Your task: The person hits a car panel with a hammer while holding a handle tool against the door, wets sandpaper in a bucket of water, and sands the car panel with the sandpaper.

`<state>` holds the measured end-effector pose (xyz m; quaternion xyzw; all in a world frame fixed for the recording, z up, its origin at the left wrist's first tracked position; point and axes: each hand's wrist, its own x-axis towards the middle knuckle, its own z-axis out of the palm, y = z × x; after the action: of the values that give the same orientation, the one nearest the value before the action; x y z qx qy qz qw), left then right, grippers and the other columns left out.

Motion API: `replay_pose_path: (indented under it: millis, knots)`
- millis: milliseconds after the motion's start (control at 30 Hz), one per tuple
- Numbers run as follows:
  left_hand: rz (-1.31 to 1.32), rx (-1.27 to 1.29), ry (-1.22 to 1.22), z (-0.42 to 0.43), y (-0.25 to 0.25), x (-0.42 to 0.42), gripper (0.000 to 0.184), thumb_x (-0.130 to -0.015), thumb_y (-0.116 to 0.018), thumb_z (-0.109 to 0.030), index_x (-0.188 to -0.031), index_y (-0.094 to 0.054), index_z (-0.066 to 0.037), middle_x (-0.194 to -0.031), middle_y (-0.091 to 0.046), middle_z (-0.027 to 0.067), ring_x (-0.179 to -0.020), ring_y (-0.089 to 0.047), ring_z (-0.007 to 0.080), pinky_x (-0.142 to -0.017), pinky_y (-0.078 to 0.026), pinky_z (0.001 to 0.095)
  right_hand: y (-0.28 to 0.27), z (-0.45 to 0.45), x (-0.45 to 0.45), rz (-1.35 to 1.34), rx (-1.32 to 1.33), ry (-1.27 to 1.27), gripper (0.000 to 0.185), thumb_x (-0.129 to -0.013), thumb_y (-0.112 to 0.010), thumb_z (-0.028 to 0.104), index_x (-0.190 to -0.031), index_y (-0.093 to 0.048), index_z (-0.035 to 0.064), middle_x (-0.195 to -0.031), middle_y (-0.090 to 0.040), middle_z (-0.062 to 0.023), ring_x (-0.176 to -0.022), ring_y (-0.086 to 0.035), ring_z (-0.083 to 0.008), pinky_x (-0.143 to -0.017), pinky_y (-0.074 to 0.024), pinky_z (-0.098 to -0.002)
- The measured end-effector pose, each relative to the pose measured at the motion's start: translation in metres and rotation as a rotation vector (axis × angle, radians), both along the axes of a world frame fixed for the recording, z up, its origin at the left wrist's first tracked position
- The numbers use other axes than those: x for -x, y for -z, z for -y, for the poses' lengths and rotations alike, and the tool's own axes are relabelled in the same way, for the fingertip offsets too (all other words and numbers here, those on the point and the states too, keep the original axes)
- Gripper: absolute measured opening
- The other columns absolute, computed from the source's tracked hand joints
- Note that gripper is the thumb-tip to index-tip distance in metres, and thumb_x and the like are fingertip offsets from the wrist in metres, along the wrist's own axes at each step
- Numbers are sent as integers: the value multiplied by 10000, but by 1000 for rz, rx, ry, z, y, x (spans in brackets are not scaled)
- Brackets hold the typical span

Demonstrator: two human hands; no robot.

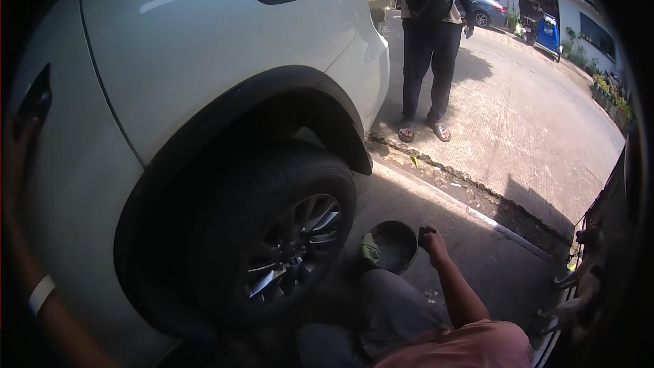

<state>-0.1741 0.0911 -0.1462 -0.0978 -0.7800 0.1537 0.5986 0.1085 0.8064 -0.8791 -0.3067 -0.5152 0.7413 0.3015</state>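
At the far left, my left hand is in shadow, its fingers curled at the dark door handle of a white car. A white band circles that wrist. My right hand is closed in a fist beside the rim of a round dark basin. Whatever it holds is too dark to make out. A green cloth hangs over the basin's near-left edge. Close by is the car's wheel, with a black tyre and bright spokes, under a black arch trim.
A person in dark trousers and sandals stands on the sunlit concrete ahead. A rough gutter crosses the ground between us. What looks like a dog is at the right edge. A parked car and a blue vehicle stand farther back.
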Motion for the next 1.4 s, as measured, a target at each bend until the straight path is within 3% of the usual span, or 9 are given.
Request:
replay_pose_path:
  millis: [67, 133, 300, 467, 567, 767, 967, 1167, 1400]
  knots:
    - [10, -20, -35, 21, -8, 15, 435, -1086, -361, -292, -1495, -469, -192, -1446, -508, 188, -1337, -507, 289, -1111, -418, 406, -129, -8, 82, -193, -299, -122, 674, -850, -517, 153, -1489, -388, -21, -1385, -514, -152, -1240, -514, -238, -1054, -417, -348]
    - [18, -64, -65, 4, -9, 6, 462, -1085, -322, -331, -1504, -455, -187, -1465, -500, 171, -1354, -491, 292, -1127, -393, 402, -321, 5, 156, -469, -822, -151, 610, -910, -480, 72, -1504, -365, -7, -1451, -480, -154, -1314, -474, -237, -1137, -336, -335]
    - [28, -208, -87, -9, -2, 1, 546, -1083, -225, -427, -1526, -418, -172, -1513, -480, 127, -1397, -453, 298, -1169, -328, 391, -473, 19, 256, -658, -1426, 71, 646, -949, -516, 71, -1539, -261, -4, -1563, -332, -255, -1466, -313, -389, -1209, -243, -399]
    - [-192, 126, -289, 43, -14, 32, 553, -1028, -370, -7, -1557, -297, -153, -1474, -502, 163, -1307, -536, 342, -1074, -463, 418, -447, 18, 307, -640, -1690, 104, 658, -1008, -485, 260, -1528, -239, -59, -1614, -186, -274, -1518, -143, -409, -1241, -142, -471]
    - [-213, 180, -427, 55, -17, 28, 474, -1088, -259, -215, -1552, -347, -173, -1519, -474, 101, -1373, -478, 295, -1132, -400, 394, -432, 9, 321, -615, -1698, 56, 713, -1045, -391, 429, -1554, -209, -37, -1646, -102, -248, -1541, -50, -378, -1251, -86, -459]
    - [-277, 261, -393, 60, -17, 18, 583, -1021, -371, -16, -1575, -265, -163, -1531, -459, 82, -1342, -513, 287, -1096, -465, 392, -522, -40, 368, -672, -1529, 274, 700, -1044, -362, 437, -1548, -237, -33, -1645, -124, -241, -1538, -95, -366, -1250, -89, -453]
    - [-332, 308, -473, 71, -20, 22, 565, -1034, -350, -8, -1572, -265, -156, -1540, -444, 90, -1356, -500, 279, -1123, -444, 399, -421, -2, 331, -631, -1813, 55, 752, -1040, -371, 486, -1570, -184, -14, -1654, -102, -224, -1540, -64, -377, -1250, -75, -459]
    - [-311, 252, -455, 69, -15, 21, 573, -1031, -372, -4, -1574, -261, -149, -1535, -450, 103, -1359, -498, 278, -1130, -436, 387, -506, -51, 365, -621, -1532, 222, 709, -1043, -379, 411, -1565, -185, -27, -1652, -103, -231, -1544, -53, -361, -1252, -50, -446]
    - [-307, 227, -453, 65, -12, 30, 577, -1024, -376, 20, -1568, -274, -141, -1529, -450, 130, -1366, -489, 288, -1133, -429, 374, -433, -13, 336, -619, -1826, 63, 775, -1034, -374, 507, -1582, -153, 6, -1661, -67, -220, -1544, -66, -364, -1246, -77, -472]
